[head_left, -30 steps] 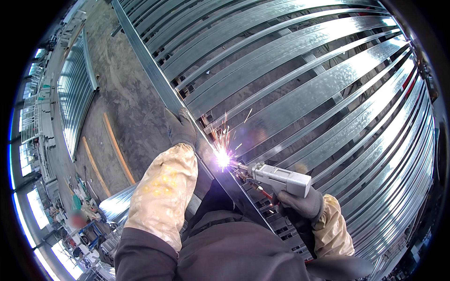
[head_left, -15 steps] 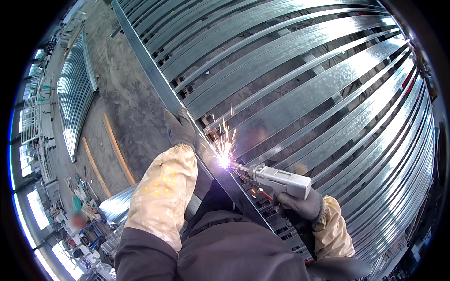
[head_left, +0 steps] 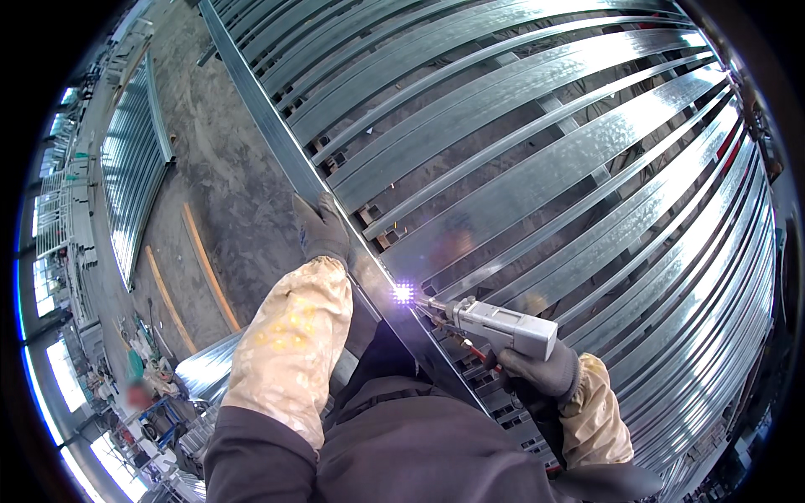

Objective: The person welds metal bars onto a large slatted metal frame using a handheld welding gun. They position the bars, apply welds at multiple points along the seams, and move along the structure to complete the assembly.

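Observation:
In my gloved right hand [head_left: 545,369] is a grey welding gun [head_left: 507,325], its fingers wrapped round the grip. The nozzle points left at the steel edge rail [head_left: 272,126], where a bright violet-white weld spot [head_left: 403,293] glows. Farther up the same rail, my gloved left hand [head_left: 324,233] straddles it, thumb on the outer side and fingers over the top. The rail borders a large panel of parallel galvanized steel bars [head_left: 537,184], whose ends meet it. Glare hides the joint under the nozzle.
Across the floor at left lie two wooden strips [head_left: 210,268] and another ribbed metal panel [head_left: 134,168]. A shiny metal piece [head_left: 205,369] is beside my left forearm. Dark gaps run between the bars. Clutter and a blue cart [head_left: 159,415] stand at far left.
The tall spray of orange sparks has died down to a compact glow with a few stray specks. Both hands and the welding gun are almost where they were.

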Demonstrator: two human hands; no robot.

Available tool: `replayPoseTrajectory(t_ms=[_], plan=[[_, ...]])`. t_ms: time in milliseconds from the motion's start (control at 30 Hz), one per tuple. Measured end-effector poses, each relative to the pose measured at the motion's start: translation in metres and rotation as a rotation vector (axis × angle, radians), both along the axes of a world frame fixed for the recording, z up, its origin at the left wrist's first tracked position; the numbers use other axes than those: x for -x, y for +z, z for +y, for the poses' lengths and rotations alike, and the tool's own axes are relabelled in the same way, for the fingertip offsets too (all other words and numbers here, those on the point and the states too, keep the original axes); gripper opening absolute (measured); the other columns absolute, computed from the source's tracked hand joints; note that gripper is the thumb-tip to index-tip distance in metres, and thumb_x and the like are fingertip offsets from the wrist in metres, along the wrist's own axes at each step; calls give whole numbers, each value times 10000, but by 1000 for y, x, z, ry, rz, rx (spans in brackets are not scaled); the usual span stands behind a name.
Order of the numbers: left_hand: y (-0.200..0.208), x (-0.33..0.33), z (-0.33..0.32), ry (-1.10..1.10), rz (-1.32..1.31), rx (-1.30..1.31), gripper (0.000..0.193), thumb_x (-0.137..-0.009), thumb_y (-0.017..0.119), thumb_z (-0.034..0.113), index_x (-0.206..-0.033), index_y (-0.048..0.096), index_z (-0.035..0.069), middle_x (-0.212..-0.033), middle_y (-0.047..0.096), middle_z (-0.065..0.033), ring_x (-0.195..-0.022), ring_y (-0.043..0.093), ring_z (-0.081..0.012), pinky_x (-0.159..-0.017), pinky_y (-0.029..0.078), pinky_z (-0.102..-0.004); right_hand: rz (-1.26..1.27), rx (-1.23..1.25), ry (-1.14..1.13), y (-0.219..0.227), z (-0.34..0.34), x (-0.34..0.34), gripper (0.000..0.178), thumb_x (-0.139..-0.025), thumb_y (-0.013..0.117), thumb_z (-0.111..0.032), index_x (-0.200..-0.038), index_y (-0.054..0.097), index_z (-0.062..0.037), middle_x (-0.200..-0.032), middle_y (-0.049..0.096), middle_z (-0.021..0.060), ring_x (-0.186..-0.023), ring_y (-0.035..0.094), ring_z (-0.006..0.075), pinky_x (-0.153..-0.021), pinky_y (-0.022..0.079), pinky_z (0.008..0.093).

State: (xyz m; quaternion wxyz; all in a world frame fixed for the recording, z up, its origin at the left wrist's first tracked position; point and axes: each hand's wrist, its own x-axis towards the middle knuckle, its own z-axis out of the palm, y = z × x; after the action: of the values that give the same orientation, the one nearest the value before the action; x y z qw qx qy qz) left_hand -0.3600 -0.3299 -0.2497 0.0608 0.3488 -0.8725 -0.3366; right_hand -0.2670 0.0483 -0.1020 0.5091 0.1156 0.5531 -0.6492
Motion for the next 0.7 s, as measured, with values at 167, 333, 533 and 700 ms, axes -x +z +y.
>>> replayPoseTrajectory(t_ms=[167, 333, 533, 700], plan=[[-8, 0, -3, 1, 33, 30, 721, -1085, 451, 408, -1561, 221, -82, -1559, 381, -316, -1427, 426, -434, -1175, 377, -443, 46, -9, 53, -3, 1, 1, 532, -982, 703, -190, -1449, 512, -25, -1067, 714, 71, -915, 674, 125, -768, 565, 287], [0, 4, -1, -2, -30, -10, 713, -1084, 456, 400, -1581, 211, -48, -1545, 412, -310, -1414, 455, -417, -1170, 376, -434, 176, 41, -38, -13, 1, -7, 573, -970, 612, -115, -1503, 429, -15, -1026, 709, 133, -721, 665, 146, -645, 564, 276], [1, -8, 3, 25, 75, -100, 726, -1083, 461, 393, -1598, 178, -33, -1576, 391, -296, -1436, 439, -407, -1174, 369, -426, 142, -19, -53, 7, -11, 13, 491, -978, 658, -169, -1421, 519, -10, -971, 699, 74, -727, 658, 122, -647, 557, 274], [-6, -16, 0, -9, 120, -52, 744, -1081, 455, 407, -1602, 156, -31, -1588, 359, -311, -1436, 432, -420, -1174, 367, -430, 136, -11, -34, 14, -17, 19, 386, -982, 679, -201, -1295, 613, 14, -929, 710, 51, -744, 665, 104, -652, 561, 274]])
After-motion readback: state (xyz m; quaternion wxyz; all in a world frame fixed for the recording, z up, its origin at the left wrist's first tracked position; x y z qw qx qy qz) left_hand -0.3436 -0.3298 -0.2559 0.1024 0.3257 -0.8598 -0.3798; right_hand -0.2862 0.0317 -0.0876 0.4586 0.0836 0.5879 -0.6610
